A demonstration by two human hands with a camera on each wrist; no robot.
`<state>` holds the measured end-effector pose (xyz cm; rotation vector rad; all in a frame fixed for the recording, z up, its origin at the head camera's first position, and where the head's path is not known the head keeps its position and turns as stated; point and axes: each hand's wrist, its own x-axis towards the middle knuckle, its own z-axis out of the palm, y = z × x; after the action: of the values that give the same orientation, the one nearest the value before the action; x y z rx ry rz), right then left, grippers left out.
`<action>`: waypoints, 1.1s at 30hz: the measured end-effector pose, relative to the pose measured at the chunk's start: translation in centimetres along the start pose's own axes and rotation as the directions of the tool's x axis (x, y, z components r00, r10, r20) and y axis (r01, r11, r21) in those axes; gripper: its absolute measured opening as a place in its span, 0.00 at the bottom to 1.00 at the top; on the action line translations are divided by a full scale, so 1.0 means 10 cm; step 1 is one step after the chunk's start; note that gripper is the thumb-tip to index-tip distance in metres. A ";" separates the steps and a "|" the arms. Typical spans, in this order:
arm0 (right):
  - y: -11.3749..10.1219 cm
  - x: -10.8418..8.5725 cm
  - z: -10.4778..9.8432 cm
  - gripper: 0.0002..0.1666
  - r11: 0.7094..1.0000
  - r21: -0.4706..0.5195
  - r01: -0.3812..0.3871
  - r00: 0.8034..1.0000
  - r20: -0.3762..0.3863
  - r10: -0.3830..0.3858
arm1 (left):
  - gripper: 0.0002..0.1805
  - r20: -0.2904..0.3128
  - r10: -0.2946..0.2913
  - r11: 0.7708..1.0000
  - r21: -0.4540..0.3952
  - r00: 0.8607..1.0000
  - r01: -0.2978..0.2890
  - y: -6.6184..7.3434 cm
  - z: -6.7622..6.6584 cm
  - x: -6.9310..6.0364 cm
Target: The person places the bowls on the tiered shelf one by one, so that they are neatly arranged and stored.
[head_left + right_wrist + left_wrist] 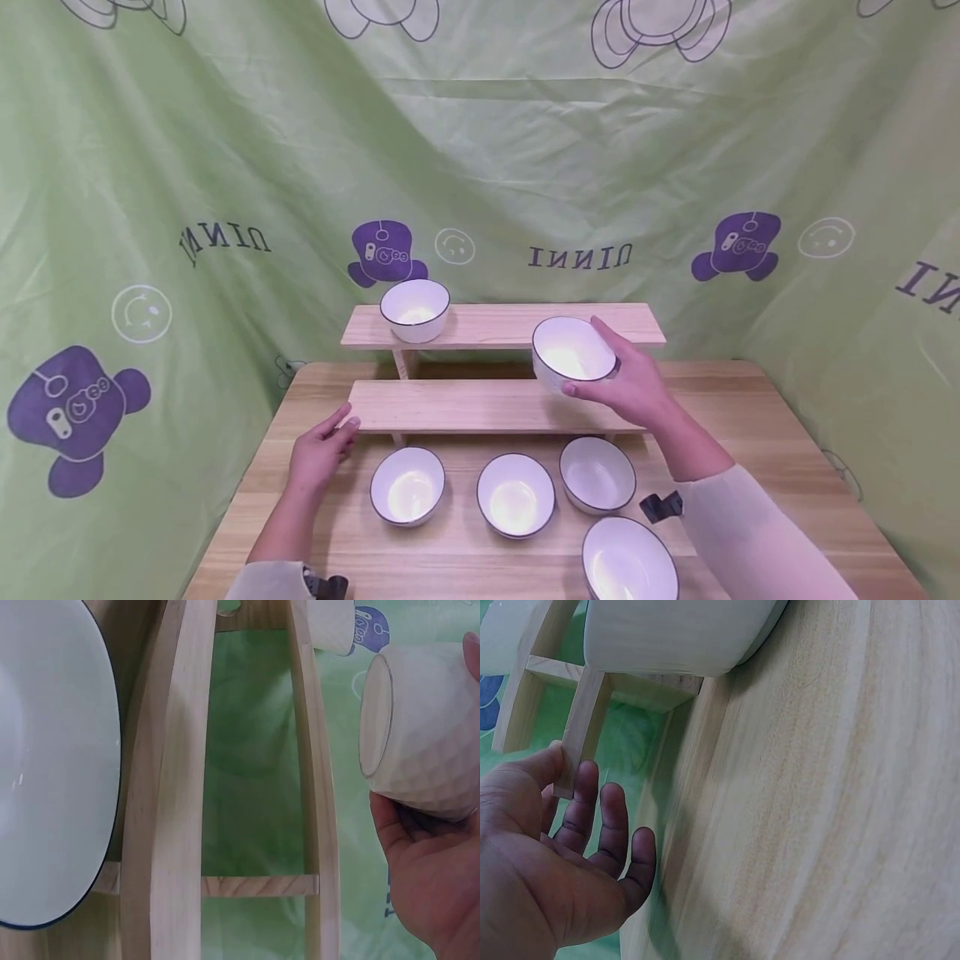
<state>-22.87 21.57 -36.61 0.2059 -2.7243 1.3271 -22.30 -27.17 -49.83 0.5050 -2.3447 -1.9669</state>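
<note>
My right hand (633, 379) grips a white bowl (573, 350) with a thin dark rim, its thumb and fingers spread around the side. The bowl is held up in front of the top board of a two-tier wooden shelf (480, 408); the right wrist view shows a faceted pattern on the outside of the held bowl (431, 727). My left hand (318, 454) pinches the left end of the lower board (585, 727) between thumb and index finger, with the other fingers loosely bent. Another white bowl (415, 312) stands on the left of the top board.
On the wooden table (735, 433), in front of the shelf, stand several more white bowls, among them a left one (407, 487), a middle one (516, 496) and a near right one (630, 562). A green printed cloth (480, 167) hangs behind and at both sides.
</note>
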 end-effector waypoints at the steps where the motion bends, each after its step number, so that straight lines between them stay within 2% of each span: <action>1: -0.01 0.03 0.02 0.75 1.000 -0.001 0.004 1.000 -0.002 -0.004 | 0.33 0.000 0.002 1.000 0.000 1.000 -0.002 0.00 0.00 0.00; 8: -0.10 0.22 0.12 0.77 1.000 -0.005 0.029 1.000 -0.001 -0.029 | 0.33 -0.013 0.009 1.000 0.010 1.000 -0.009 -0.01 -0.01 0.01; 15: -0.20 0.39 0.21 0.75 0.997 0.036 0.065 0.998 -0.013 -0.065 | 0.33 -0.003 0.009 1.000 0.007 1.000 -0.009 0.00 -0.01 0.02; 25: -0.34 0.65 0.41 0.79 0.998 0.044 0.038 0.999 -0.020 -0.037 | 0.32 -0.006 0.007 1.000 -0.018 1.000 -0.007 0.02 -0.02 0.01; 33: -0.37 0.76 0.49 0.80 0.999 0.026 0.029 0.999 -0.030 -0.028 | 0.32 -0.001 0.006 1.000 0.003 1.000 -0.006 0.03 0.01 0.01</action>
<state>-29.95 14.86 -35.60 0.2246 -2.6707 1.3480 -22.43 -27.10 -49.58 0.4985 -2.3458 -1.9608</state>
